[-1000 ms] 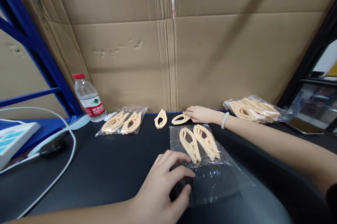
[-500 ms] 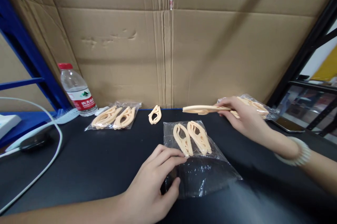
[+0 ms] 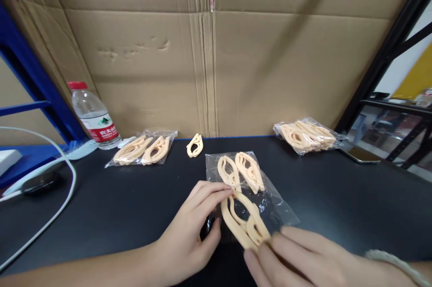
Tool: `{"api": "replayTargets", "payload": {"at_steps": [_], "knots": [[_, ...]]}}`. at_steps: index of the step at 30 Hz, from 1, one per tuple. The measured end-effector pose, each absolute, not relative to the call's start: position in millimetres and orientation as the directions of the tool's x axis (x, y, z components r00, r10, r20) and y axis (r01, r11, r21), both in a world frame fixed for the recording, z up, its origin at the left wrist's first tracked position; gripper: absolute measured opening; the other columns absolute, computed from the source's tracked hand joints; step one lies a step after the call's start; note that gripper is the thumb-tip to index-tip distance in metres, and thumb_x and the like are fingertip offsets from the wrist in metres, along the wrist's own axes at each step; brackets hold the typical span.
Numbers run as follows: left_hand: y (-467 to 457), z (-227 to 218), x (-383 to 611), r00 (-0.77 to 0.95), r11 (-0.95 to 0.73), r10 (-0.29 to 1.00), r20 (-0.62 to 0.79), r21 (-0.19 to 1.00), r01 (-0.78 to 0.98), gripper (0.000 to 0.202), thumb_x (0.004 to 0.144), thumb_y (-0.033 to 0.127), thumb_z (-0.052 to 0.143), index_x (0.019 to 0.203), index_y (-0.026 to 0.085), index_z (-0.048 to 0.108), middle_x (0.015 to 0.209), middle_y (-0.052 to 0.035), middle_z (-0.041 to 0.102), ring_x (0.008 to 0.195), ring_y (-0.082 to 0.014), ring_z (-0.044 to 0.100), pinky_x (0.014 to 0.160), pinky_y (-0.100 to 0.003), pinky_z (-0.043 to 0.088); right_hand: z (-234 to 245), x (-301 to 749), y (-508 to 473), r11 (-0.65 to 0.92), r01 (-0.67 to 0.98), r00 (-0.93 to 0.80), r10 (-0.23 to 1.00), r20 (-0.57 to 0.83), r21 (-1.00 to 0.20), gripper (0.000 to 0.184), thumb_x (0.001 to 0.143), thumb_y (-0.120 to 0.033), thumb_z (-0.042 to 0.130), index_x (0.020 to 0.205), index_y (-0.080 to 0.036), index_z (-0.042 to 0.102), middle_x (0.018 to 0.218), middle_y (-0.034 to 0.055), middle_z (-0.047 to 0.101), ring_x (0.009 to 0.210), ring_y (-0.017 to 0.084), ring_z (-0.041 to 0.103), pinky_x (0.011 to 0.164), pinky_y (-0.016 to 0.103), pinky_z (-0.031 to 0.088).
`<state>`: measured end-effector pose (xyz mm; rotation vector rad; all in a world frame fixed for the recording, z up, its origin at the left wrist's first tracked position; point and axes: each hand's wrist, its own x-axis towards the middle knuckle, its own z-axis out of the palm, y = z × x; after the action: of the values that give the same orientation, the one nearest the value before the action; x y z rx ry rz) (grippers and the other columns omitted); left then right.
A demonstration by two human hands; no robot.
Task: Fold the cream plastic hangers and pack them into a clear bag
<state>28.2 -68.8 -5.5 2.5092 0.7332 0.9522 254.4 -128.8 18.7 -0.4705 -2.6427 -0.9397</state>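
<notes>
My right hand (image 3: 297, 257) is closed on a peach plastic hanger piece (image 3: 243, 221) and holds it at the open mouth of a clear plastic bag (image 3: 270, 201). Two more peach pieces (image 3: 240, 172) lie inside that bag, further in. My left hand (image 3: 192, 228) pinches the bag's near edge against the black tabletop (image 3: 118, 210), fingers curled. One loose peach piece (image 3: 195, 145) lies at the back of the table.
A filled clear bag of two pieces (image 3: 143, 150) lies back left, a fuller bag (image 3: 307, 135) back right. A water bottle (image 3: 92, 116) with a red cap stands at left beside a white cable (image 3: 64, 197). Cardboard (image 3: 216, 62) walls the back.
My right hand picked up a peach piece at the back of the table, carried it towards me and now holds it at the bag's mouth. My left hand stayed on the bag.
</notes>
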Motion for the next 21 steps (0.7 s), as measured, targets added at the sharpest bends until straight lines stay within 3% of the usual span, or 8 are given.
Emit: {"api": "replayTargets", "payload": {"at_steps": [5,13,21], "knots": [[-70.4,-5.7,25.9,0.658,-0.796,0.585,0.474,0.489,0.356,0.057,0.082,0.002,0.044,0.134,0.027,0.041,0.13,-0.0087,0.048,0.118,-0.0219,0.047,0.098,-0.04,0.046,4.4,232.3,-85.4,0.671,0.341,-0.925,0.116,0.361,0.658,0.027,0.089,-0.01,0.041,0.092,-0.006,0.068,0.087,0.0165,0.068,0.065,0.021,0.061,0.053,0.033,0.048],[-70.6,-7.2,26.2,0.647,-0.784,0.599,0.472,0.511,0.353,0.063,0.081,0.001,0.043,0.138,0.028,0.037,0.137,-0.0086,0.044,0.114,-0.0201,0.049,0.092,-0.034,0.05,-20.8,218.6,-57.0,0.574,0.551,-0.832,0.431,0.349,0.606,0.026,0.086,-0.008,0.045,0.101,-0.001,0.065,0.09,0.0204,0.066,0.078,0.027,0.062,0.061,0.04,0.053],[-69.9,-9.8,25.7,0.64,-0.788,0.6,0.48,0.495,0.367,0.062,0.082,0.003,0.045,0.139,0.026,0.036,0.14,-0.009,0.043,0.118,-0.0215,0.048,0.098,-0.039,0.047,-21.6,217.9,-52.8,0.559,0.604,-0.796,0.44,0.415,0.568,0.022,0.081,-0.008,0.051,0.096,-0.003,0.067,0.087,0.0191,0.067,0.079,0.029,0.063,0.053,0.034,0.053]]}}
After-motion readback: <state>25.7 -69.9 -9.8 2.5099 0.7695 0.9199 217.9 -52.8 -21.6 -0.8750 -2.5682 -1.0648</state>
